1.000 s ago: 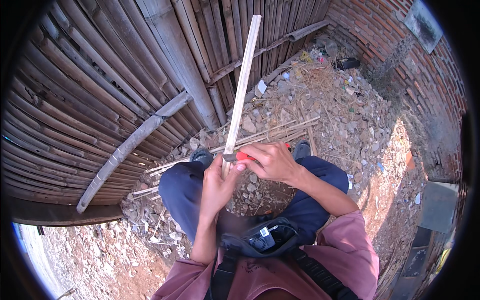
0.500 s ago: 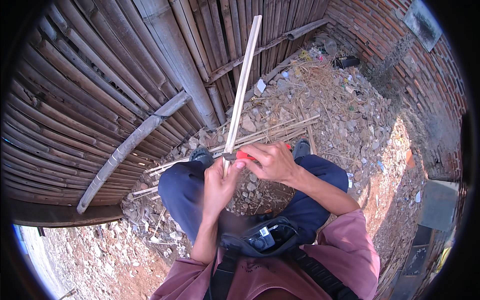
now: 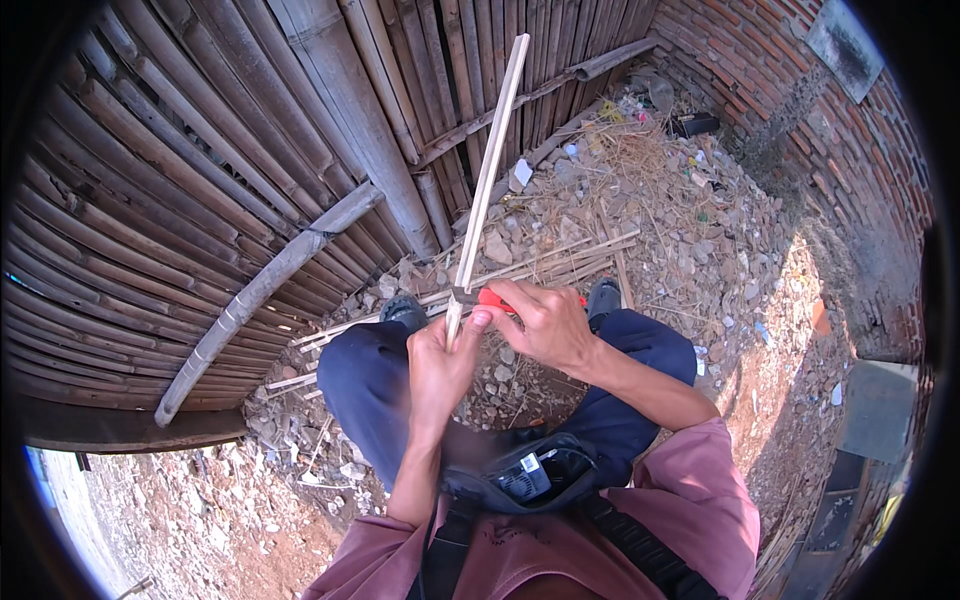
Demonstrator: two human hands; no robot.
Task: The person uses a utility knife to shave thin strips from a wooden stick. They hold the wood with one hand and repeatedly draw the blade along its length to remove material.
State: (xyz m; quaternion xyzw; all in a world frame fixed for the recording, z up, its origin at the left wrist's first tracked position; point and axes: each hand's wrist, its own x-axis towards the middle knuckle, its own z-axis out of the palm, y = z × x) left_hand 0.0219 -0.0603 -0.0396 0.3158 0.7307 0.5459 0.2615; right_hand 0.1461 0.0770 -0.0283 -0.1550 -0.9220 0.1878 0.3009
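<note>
My left hand [image 3: 440,375] is closed round the lower end of a long pale bamboo strip [image 3: 491,170], which points up and away, leaning slightly right. A red-handled knife [image 3: 491,299] sits in my right hand [image 3: 550,322], its fingers wrapped round the handle. The short dark blade lies across the strip just above my left hand, touching it. My right thumb rests close to the left thumb, near the strip. Most of the handle is hidden in the right palm.
Several pale bamboo strips [image 3: 560,262] lie on the rubble beyond my feet. A bamboo slat wall [image 3: 150,230] stands at left, with a bent pole [image 3: 262,292] against it. A brick wall [image 3: 745,55] rises at right. An open black bag [image 3: 520,478] sits at my waist.
The knife blade has moved a little up along the strip, away from my left hand. The strip has shifted slightly to the right.
</note>
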